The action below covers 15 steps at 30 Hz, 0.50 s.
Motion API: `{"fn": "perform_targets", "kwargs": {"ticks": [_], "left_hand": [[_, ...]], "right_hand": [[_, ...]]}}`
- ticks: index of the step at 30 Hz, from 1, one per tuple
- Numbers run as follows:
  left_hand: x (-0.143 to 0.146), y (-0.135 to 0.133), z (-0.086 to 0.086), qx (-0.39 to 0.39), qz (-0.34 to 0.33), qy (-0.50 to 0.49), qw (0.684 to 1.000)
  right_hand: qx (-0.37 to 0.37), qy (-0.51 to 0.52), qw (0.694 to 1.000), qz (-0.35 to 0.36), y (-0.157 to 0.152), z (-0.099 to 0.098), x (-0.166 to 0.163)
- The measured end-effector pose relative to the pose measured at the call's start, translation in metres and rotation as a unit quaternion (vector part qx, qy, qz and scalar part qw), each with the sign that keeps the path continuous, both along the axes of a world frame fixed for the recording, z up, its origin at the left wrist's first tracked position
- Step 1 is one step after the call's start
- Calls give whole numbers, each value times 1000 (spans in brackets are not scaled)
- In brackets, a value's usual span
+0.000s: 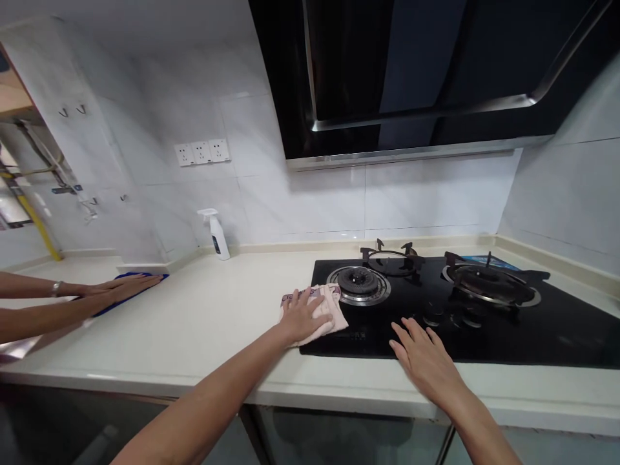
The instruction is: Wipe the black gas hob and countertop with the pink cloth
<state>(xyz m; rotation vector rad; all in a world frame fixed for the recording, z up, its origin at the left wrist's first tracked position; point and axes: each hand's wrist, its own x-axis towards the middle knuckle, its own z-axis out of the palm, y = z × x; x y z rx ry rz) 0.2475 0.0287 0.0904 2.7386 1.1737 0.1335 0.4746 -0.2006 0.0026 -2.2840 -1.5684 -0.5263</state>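
Note:
My left hand (pixel 301 318) lies flat with fingers spread on a pale pink cloth (pixel 334 303). The cloth straddles the left edge of the black glass gas hob (pixel 378 342), partly on the white counter. Just behind it is the bare left burner (pixel 358 283) with its metal ring. My right hand (pixel 426 358) is open over the hob's front edge, fingers stretched out and holding nothing. Beyond its fingertips are the hob's control knobs (pixel 433 314). A black pan support (pixel 392 258) rests at the back of the hob, apart from the left burner.
At the left, another person's hands (pixel 121 287) press a blue cloth (pixel 130 276) on the counter (pixel 232 310). A white spray bottle (pixel 217 237) stands near the wall. The right burner (pixel 494 284) carries its pan support. A black range hood (pixel 416 77) overhangs the hob.

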Motion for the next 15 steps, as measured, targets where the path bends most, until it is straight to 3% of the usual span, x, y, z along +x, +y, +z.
{"fn": "perform_targets", "kwargs": {"ticks": [12,15], "left_hand": [[65,80,7,-2,45,-3,999],[85,102,8,-2,56,-5,998]], "right_hand": [[132,-99,985,47,-10,-21,5],[101,-102,986,78,-19,-22,18]]}}
